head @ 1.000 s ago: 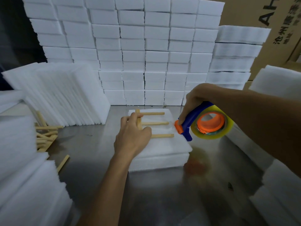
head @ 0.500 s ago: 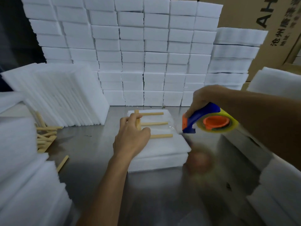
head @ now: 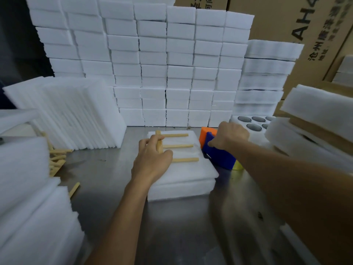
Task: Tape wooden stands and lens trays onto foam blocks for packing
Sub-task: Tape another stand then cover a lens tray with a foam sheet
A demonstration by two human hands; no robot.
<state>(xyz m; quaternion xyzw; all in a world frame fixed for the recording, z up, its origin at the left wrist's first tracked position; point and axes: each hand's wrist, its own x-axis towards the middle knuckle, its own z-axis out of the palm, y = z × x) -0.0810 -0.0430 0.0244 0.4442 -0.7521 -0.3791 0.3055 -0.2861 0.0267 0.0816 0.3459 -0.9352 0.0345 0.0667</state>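
We see a wooden stand (head: 177, 147), a comb of one upright strip and three rungs pointing right, lying flat on top of a white foam block (head: 186, 173) in the middle of the steel counter (head: 172, 226). The left hand (head: 152, 159) rests on the stand's left end, its fingers (head: 152, 139) curled over the upright strip and pinning it to the foam. Just right of the block, the right hand (head: 232, 136) grips a blue tape dispenser (head: 219, 155) with an orange end, fingers wrapped round its handle; a bit of yellow roll shows under the forearm. Far right of that hand, a foam lens tray (head: 252, 124) with dark round lenses lies on the counter. A wall of stacked foam blocks (head: 152, 64) stands at the far edge, leaning foam sheets (head: 76, 115) sit at the left, and loose wooden sticks (head: 57, 159) lie beside them.
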